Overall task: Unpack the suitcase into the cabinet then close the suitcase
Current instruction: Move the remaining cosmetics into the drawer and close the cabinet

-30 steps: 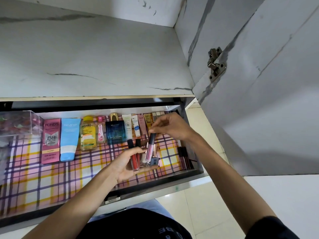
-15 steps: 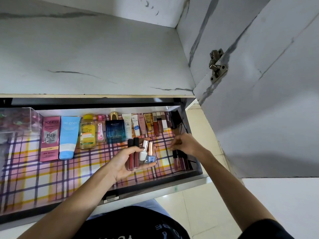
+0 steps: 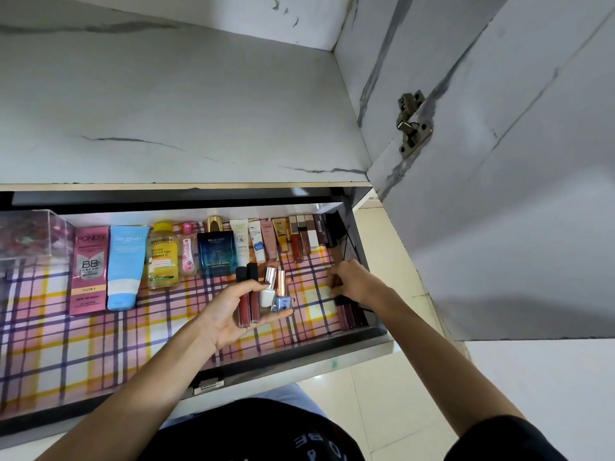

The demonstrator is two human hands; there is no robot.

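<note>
Drawer point(image 3: 299, 356) is pulled out under the cabinet shelf point(image 3: 186, 128), lined with a plaid sheet point(image 3: 100, 344).

Left hand point(image 3: 229, 314) is palm up over the drawer's middle, fingers curled around four small items: two dark red lip gloss tubes point(image 3: 249, 302) with black caps, a white nail polish bottle point(image 3: 268, 289) and a blue nail polish bottle point(image 3: 281, 296).

Right hand point(image 3: 354, 282) is down at the drawer's right edge, fingers bent on a dark-capped tube point(image 3: 340, 299); can't tell whether it actually grips it. More dark tubes point(image 3: 349, 316) lie in a row along that right edge, towards the front right corner.

Along the back edge, left to right: clear plastic box point(image 3: 33, 234), pink cream box point(image 3: 89, 269), blue tube point(image 3: 125, 266), yellow bottle point(image 3: 163, 256), small pink bottle point(image 3: 188, 252), blue cologne bottle point(image 3: 217, 251), then several small tubes and lipsticks point(image 3: 286, 237) up to the back right corner.

Cabinet door point(image 3: 515, 194) stands open on the right, hinge point(image 3: 412, 123) visible. Suitcase is out of view.
</note>
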